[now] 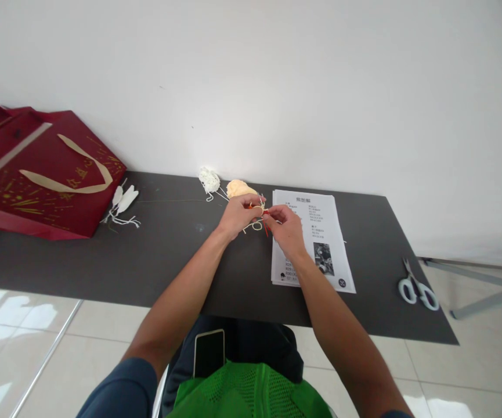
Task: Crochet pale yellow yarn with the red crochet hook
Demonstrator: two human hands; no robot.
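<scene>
Above the dark table, my left hand (238,216) and my right hand (288,230) meet with their fingertips almost together. My left hand is closed on a small piece of cream yarn work (257,210), with loose pale strands hanging under it. Thumb and fingers of my right hand pinch something thin and red (265,212) at the edge of that piece; whether it is yarn or a tool I cannot tell. Right behind my left hand lies a ball of peach yarn (239,187). A smaller bundle of white yarn (209,179) sits to its left.
Printed sheets (338,244) lie partly under my right forearm. Scissors (416,285) rest near the table's right end. At the left are a dark red gift bag (50,174) and white crocheted pieces (125,199) with loose tails. A phone (209,353) is on my lap.
</scene>
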